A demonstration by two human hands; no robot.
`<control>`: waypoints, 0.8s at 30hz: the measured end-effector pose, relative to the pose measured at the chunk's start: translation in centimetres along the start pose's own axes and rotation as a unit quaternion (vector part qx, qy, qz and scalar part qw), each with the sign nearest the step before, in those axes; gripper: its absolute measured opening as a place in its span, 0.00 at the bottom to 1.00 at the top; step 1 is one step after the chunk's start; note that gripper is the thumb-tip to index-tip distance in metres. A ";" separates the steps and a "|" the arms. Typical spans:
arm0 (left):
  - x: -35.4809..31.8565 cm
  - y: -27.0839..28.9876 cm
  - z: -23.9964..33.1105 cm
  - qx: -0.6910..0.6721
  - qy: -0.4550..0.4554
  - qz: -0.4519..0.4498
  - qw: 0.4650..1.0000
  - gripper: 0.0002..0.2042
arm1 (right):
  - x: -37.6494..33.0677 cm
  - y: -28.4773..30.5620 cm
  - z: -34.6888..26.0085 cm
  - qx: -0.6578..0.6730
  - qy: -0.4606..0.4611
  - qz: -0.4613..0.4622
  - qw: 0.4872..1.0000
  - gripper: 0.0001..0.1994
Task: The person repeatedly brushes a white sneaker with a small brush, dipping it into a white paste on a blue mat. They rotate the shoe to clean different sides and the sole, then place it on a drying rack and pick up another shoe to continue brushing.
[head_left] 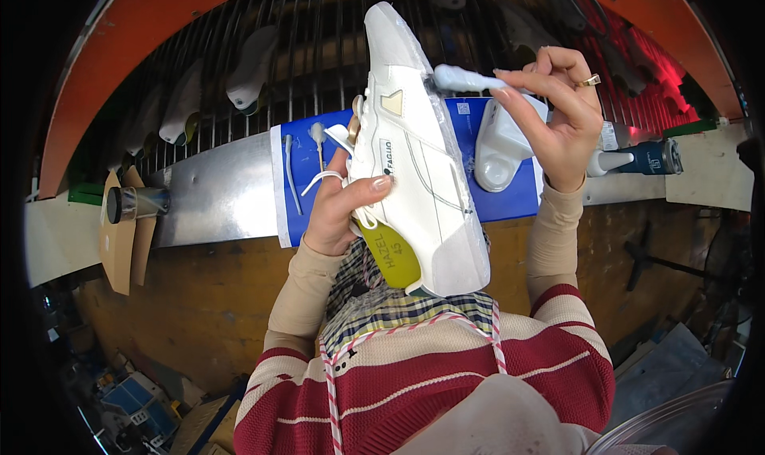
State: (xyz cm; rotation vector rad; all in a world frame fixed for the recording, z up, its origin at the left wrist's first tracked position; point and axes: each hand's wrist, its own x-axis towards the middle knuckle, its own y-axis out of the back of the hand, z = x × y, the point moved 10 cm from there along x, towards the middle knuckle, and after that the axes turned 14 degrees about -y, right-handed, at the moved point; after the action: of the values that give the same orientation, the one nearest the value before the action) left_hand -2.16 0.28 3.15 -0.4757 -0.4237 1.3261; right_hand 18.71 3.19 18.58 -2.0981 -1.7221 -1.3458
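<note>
One white shoe (418, 168) is gripped by the left hand (339, 208), fingers closed around it; the right hand (558, 120) pinches one white brush (466, 79) beside the shoe, bristles hidden.

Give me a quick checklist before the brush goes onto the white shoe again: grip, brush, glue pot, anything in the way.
1. Left hand grips the white shoe at its middle, toe pointing away: ok.
2. Right hand pinches the white brush by its handle, tip at the shoe's side: ok.
3. Glue on the brush tip: cannot tell.
4. White pot stands on the blue mat, close under the right hand: ok.
5. Yellow last seated in the shoe: ok.
6. Loose laces hang by the left hand's fingers, away from the brush: ok.
</note>
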 end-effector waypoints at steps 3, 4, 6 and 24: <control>0.5 0.1 -0.5 -0.001 -0.003 0.004 1.000 0.40 | -0.6 0.6 0.6 0.010 -0.014 -0.038 0.999 0.11; 0.6 0.1 -0.5 0.000 -0.002 0.004 1.000 0.40 | -0.9 0.6 0.8 0.011 -0.020 -0.050 0.999 0.11; 0.7 0.4 -0.6 -0.006 -0.005 0.008 1.000 0.39 | -1.6 0.9 0.7 0.027 -0.025 -0.058 0.998 0.12; 1.5 0.8 -0.1 -0.124 -0.021 0.032 0.992 0.31 | -7.6 1.4 1.4 0.040 -0.211 -0.009 0.977 0.10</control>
State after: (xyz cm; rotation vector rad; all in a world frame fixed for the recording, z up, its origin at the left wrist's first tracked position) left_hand -2.47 1.85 2.65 -0.6732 -0.6175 1.3535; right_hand 20.93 -2.12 13.22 -2.4560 -1.9044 -0.8555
